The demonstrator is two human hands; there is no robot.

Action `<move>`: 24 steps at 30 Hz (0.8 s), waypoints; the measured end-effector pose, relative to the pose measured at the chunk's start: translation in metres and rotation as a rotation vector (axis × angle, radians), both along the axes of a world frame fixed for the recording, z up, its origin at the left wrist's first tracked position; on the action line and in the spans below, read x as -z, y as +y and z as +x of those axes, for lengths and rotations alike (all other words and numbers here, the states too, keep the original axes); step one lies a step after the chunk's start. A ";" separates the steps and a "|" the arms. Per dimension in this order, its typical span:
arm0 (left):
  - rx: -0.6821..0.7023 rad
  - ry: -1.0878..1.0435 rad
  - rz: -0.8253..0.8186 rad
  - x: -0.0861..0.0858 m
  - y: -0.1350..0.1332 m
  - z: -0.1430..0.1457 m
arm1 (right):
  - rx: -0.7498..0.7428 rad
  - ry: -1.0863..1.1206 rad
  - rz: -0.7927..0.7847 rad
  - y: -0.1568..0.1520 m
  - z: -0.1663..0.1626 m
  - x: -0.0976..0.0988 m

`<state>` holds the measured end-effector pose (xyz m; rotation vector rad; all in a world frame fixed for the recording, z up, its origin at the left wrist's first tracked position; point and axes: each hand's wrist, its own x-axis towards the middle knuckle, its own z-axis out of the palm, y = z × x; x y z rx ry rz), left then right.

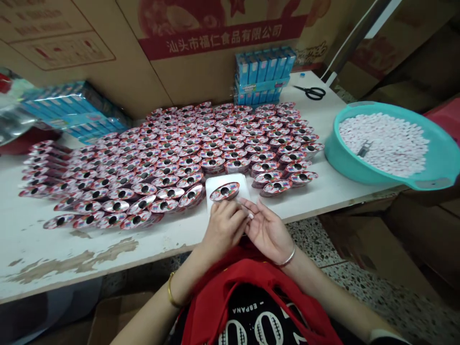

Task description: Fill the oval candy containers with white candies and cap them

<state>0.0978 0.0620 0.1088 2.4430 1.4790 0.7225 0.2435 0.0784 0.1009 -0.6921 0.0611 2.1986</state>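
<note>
My left hand (224, 221) has its fingers curled beside an oval-topped red packet (224, 191) with a dark round hole. This packet stands on a white square plate (212, 184) at the table's near edge; whether the left fingers touch it is hidden. My right hand (270, 232) is turned palm up, its fingers meeting those of the left. A small white piece (250, 216) shows at the right fingertips, beside the left fingers. Many matching packets (190, 143) stand upright in close rows beyond and to the left, their holes facing up.
On the right, a turquoise basin (381, 179) holds many small white pieces (388, 143) and a metal tool. Black-handled scissors (312, 92) lie behind it. Blue wrapped packs (264, 76) stand against large cartons (201, 81) at the back. A metal bowl (16, 122) is far left.
</note>
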 end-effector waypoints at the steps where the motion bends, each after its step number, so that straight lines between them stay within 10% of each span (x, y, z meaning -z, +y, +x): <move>1: -0.013 -0.019 -0.007 0.001 0.000 0.000 | 0.002 0.002 0.001 -0.001 0.000 0.000; 8: -0.245 -0.053 0.076 -0.001 0.030 -0.033 | 0.044 -0.151 0.091 0.004 0.020 0.009; 24: -0.261 -0.045 -0.034 0.007 0.049 -0.068 | 0.182 -0.411 0.040 0.004 0.079 0.062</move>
